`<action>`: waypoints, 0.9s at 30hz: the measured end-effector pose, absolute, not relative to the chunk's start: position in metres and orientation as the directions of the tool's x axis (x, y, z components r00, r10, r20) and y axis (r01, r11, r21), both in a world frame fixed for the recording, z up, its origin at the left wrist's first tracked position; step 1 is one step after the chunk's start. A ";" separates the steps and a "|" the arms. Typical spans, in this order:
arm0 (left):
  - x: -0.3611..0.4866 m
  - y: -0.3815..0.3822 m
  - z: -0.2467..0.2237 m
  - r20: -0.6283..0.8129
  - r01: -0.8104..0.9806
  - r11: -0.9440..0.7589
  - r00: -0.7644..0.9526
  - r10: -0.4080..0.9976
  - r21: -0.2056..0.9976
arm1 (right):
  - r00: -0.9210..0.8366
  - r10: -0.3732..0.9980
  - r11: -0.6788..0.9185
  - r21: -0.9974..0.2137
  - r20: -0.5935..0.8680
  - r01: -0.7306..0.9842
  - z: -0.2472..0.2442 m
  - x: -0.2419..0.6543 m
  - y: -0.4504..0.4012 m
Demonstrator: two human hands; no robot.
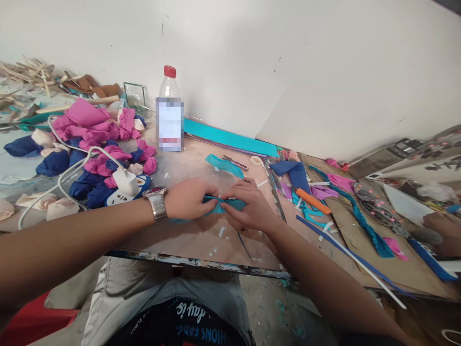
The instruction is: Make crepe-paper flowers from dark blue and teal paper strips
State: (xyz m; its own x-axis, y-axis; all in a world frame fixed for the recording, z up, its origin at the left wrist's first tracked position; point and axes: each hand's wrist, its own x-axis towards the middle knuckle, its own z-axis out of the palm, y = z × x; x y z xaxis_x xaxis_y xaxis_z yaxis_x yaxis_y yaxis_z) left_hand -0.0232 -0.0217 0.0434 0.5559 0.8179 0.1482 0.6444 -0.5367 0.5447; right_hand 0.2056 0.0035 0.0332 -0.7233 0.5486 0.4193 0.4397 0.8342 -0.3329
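Near the tabletop's (183, 240) front edge, your left hand (189, 198) and right hand (248, 204) pinch a teal strip (218, 207) between fingertips. Dark shirt (162, 323): "HIONS FAD" legible in blue, white script partly; pixelated panel (169, 125) at red-capped bottle (169, 88) unreadable.

- Clear bottle (169, 88) with a red cap, near the white wall (230, 53); a blurred upright rectangle (169, 122) hides its lower part.
- White plug (125, 181) seated in a power strip (118, 197), its pale cable (62, 181) looping leftward.
- Pink bundles (86, 114) and navy bundles (53, 163) heaped together on the left.
- Loose wooden sticks (30, 79), piled at the far left.
- Small glass pane (135, 95), dark-edged, standing behind the heap.
- Tape roll (256, 160), lying flat.
- Orange handle (313, 201) among scraps.
- Brown cardboard (347, 216), farther right.
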 end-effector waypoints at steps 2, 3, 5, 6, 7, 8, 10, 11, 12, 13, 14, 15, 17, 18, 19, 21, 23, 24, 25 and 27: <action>-0.024 -0.022 0.044 0.150 0.645 -0.536 0.554 0.819 0.545 | -0.721 0.544 0.838 -0.329 0.430 0.436 0.032 0.206 0.004; -0.024 -0.022 0.043 0.147 0.643 -0.537 0.557 0.817 0.546 | -0.717 0.545 0.837 -0.328 0.434 0.438 0.032 0.205 0.004; -0.024 -0.022 0.043 0.137 0.635 -0.544 0.573 0.808 0.549 | -0.710 0.554 0.832 -0.330 0.435 0.447 0.032 0.205 0.003; -0.024 -0.022 0.042 0.132 0.631 -0.547 0.581 0.803 0.550 | -0.707 0.560 0.828 -0.333 0.432 0.452 0.032 0.205 0.003; -0.024 -0.021 0.041 0.127 0.632 -0.548 0.585 0.801 0.548 | -0.704 0.565 0.824 -0.336 0.430 0.456 0.031 0.205 0.003; -0.024 -0.021 0.040 0.122 0.637 -0.546 0.584 0.802 0.544 | -0.702 0.568 0.822 -0.341 0.430 0.456 0.031 0.204 0.003; -0.023 -0.020 0.039 0.121 0.656 -0.540 0.571 0.812 0.527 | -0.699 0.569 0.821 -0.350 0.433 0.452 0.031 0.204 0.003; -0.023 -0.020 0.038 0.121 0.667 -0.538 0.564 0.817 0.516 | -0.700 0.569 0.820 -0.353 0.432 0.450 0.031 0.204 0.003; -0.023 -0.021 0.038 0.123 0.675 -0.536 0.559 0.820 0.507 | -0.701 0.569 0.820 -0.356 0.429 0.448 0.031 0.204 0.003; -0.023 -0.021 0.038 0.125 0.682 -0.535 0.555 0.823 0.499 | -0.704 0.569 0.820 -0.357 0.425 0.447 0.031 0.204 0.003; -0.023 -0.021 0.038 0.127 0.684 -0.535 0.552 0.824 0.495 | -0.706 0.570 0.819 -0.357 0.421 0.448 0.031 0.204 0.003; -0.024 -0.021 0.039 0.130 0.683 -0.535 0.551 0.824 0.497 | -0.707 0.570 0.819 -0.357 0.419 0.449 0.032 0.204 0.003; -0.024 -0.021 0.040 0.138 0.669 -0.538 0.555 0.821 0.513 | -0.705 0.570 0.820 -0.356 0.422 0.449 0.032 0.205 0.003; -0.024 -0.021 0.041 0.138 0.656 -0.541 0.562 0.816 0.526 | -0.703 0.569 0.820 -0.357 0.426 0.447 0.033 0.204 0.002; -0.025 -0.021 0.041 0.134 0.643 -0.543 0.571 0.810 0.541 | -0.703 0.567 0.822 -0.358 0.430 0.443 0.033 0.204 0.002; -0.025 -0.020 0.041 0.111 0.622 -0.538 0.590 0.800 0.569 | -0.702 0.560 0.826 -0.362 0.440 0.432 0.034 0.204 0.002; -0.026 -0.019 0.041 0.086 0.622 -0.526 0.596 0.799 0.581 | -0.703 0.553 0.830 -0.367 0.447 0.419 0.034 0.203 0.001; -0.026 -0.018 0.040 0.078 0.627 -0.521 0.593 0.801 0.579 | -0.704 0.553 0.830 -0.371 0.445 0.417 0.034 0.203 0.001; -0.026 -0.018 0.040 0.075 0.634 -0.517 0.588 0.805 0.575 | -0.705 0.555 0.828 -0.375 0.441 0.417 0.034 0.203 0.001; -0.026 -0.018 0.039 0.081 0.647 -0.516 0.578 0.812 0.561 | -0.706 0.561 0.823 -0.381 0.431 0.421 0.034 0.204 0.001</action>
